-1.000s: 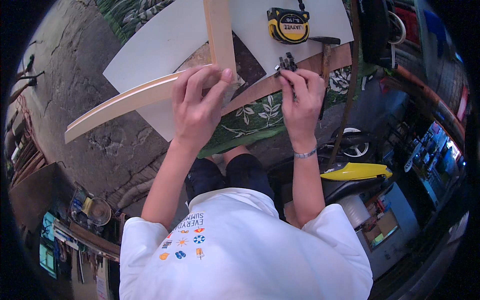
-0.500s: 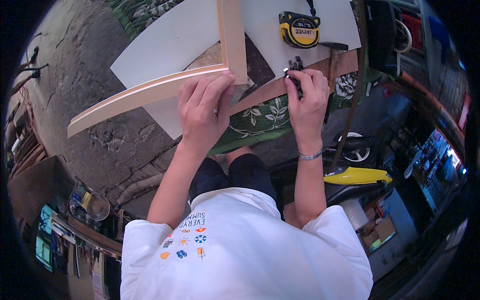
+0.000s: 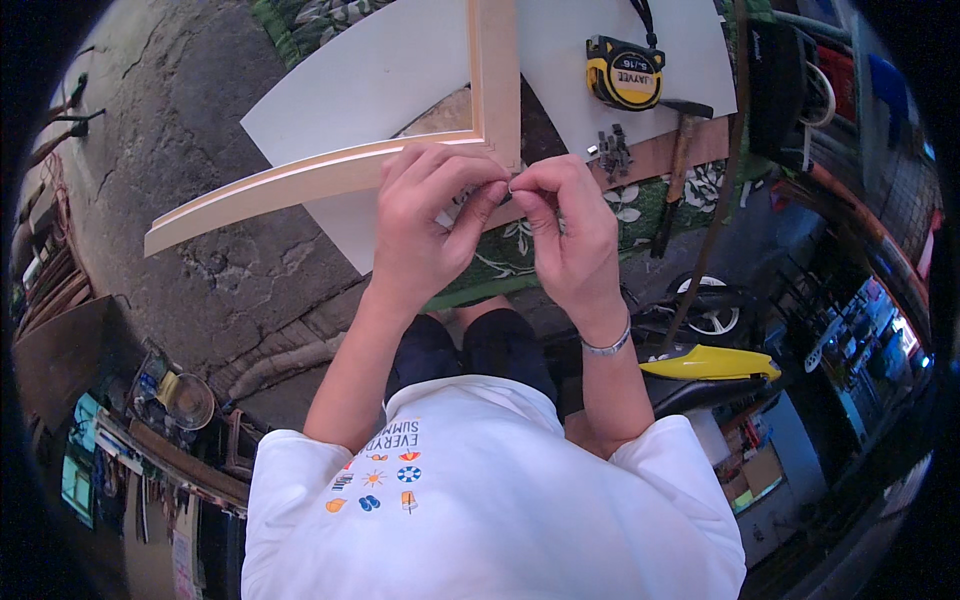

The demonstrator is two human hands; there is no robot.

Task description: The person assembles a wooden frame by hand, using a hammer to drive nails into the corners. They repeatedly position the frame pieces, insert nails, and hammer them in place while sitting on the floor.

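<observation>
1. Shifted since half a second earlier: right hand (image 3: 575, 235), leftward from the heap of small grey metal pieces (image 3: 613, 152) to meet the left hand (image 3: 432, 205).
2. On both hands, thumb and forefinger pinched closed, gripping one tiny metal piece (image 3: 510, 187) between the meeting fingertips; exact shape too small to tell.
3. On the right wrist, one silver band (image 3: 607, 345).
4. Just beyond the hands, one pale wooden frame (image 3: 500, 90): two rails in view, joined at one corner, one running far, one running left.
5. Right of that corner, the heap: several pieces, too jumbled to count.
6. Far side of the heap, one yellow-and-black tape measure (image 3: 624, 75); to the right, one hammer (image 3: 680, 160), handle toward the near side.
7. Underneath: white board (image 3: 350, 90), reddish-brown board (image 3: 705, 148), green leaf-patterned cloth (image 3: 627, 208).
8. To the left, cracked concrete floor (image 3: 190, 130); to the near right, one yellow vehicle panel (image 3: 712, 364) and one white-rimmed wheel (image 3: 708, 318).
</observation>
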